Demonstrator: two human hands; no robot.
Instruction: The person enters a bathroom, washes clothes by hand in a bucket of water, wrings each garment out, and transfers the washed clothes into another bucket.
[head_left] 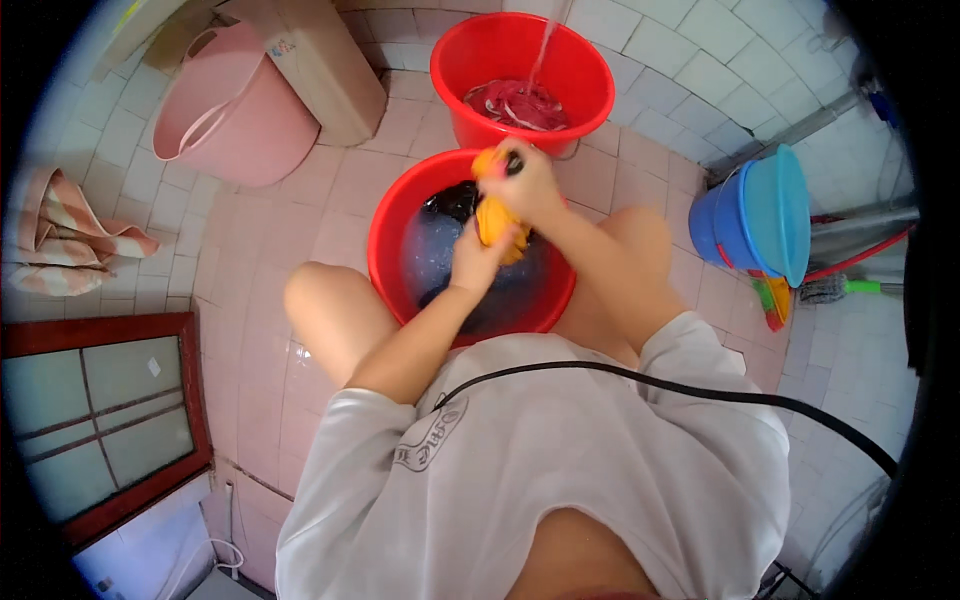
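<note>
White shirt [585, 450] closest to me, and over the nearer red tub [386, 232] the left hand [476, 262] and right hand [530, 190] both clench a bunched yellow cloth [495, 218]! I judge it soft, probably wet, heavy, slippery; I'd grip thick folds, never edges.

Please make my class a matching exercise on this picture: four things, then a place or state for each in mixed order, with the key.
Things:
1. crumpled orange-yellow cloth
2. farther round red plastic basin
3. pink plastic tub
4. round blue plastic bucket

Places or states:
A. upper left of the picture
B. gripped by left hand and right hand
C. right side of the picture
D. stream of water running in

Pairs: 1-B, 2-D, 3-A, 4-C
</note>
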